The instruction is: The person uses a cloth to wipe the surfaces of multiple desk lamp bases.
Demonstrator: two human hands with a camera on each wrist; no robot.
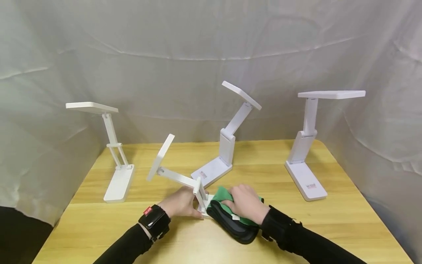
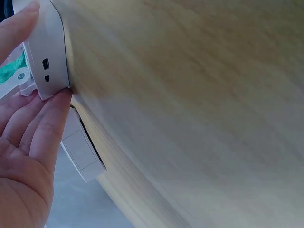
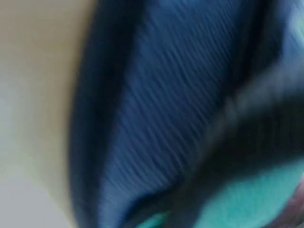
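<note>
A white folding desk lamp (image 1: pixel 179 178) stands at the front middle of the table, its head tilted up to the left. My left hand (image 1: pixel 179 202) grips the end of its base. Close up in the left wrist view, thumb and fingers lie on opposite sides of that base (image 2: pixel 50 47), beside two small ports. My right hand (image 1: pixel 245 202) holds a folded cloth (image 1: pixel 234 224), green on one face and dark grey with black edging on the other, against the base. The cloth's blurred dark face (image 3: pixel 156 104) fills most of the right wrist view and hides part of the base.
More white folding lamps stand unfolded: one at the left (image 1: pixel 119 185), one behind the hands (image 1: pixel 227 146), one at the right (image 1: pixel 306 179). The wooden table (image 1: pixel 108 231) is enclosed by a hanging grey fabric backdrop (image 1: pixel 165 91).
</note>
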